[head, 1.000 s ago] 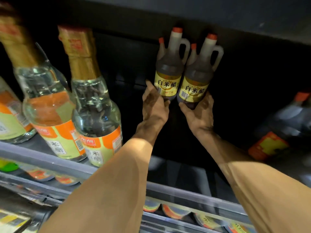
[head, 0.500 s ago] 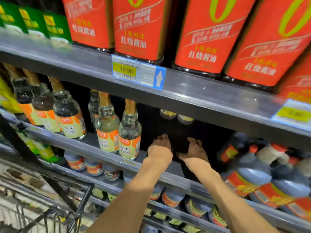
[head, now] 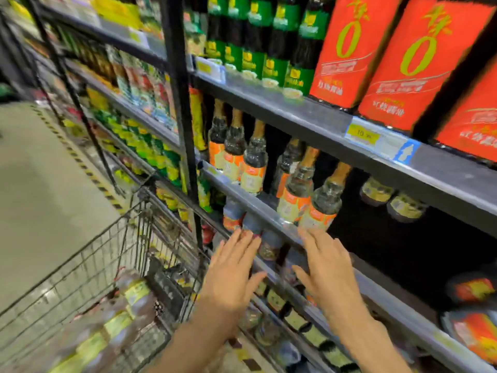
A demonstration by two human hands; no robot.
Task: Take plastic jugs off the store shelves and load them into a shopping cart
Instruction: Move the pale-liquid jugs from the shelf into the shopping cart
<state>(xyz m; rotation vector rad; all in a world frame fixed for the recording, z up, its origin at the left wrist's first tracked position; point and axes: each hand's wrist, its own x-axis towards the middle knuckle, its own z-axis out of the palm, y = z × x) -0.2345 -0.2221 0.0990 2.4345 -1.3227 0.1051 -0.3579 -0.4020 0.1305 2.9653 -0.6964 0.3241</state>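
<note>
Two brown plastic jugs with yellow labels [head: 392, 203] stand deep in the dark back of the middle shelf, only their lower parts showing. Several like jugs [head: 129, 300] lie in the wire shopping cart [head: 88, 254] at the lower left. My left hand [head: 231, 273] and my right hand [head: 325, 270] are both out in front of the shelf edge with fingers straight and spread, holding nothing. Both hands are well short of the two jugs on the shelf.
Clear glass bottles with orange labels [head: 309, 195] stand on the middle shelf [head: 258, 208] just above my hands. Red cartons [head: 414, 63] and green-labelled bottles [head: 252, 47] fill the shelf above. A black upright post [head: 180, 103] divides the shelving. More bottles sit on the lower shelf.
My hands let go of the two jugs deep in the shelf and drew back out past the shelf edge, fingers now spread. The view swung left, bringing the cart into sight.
</note>
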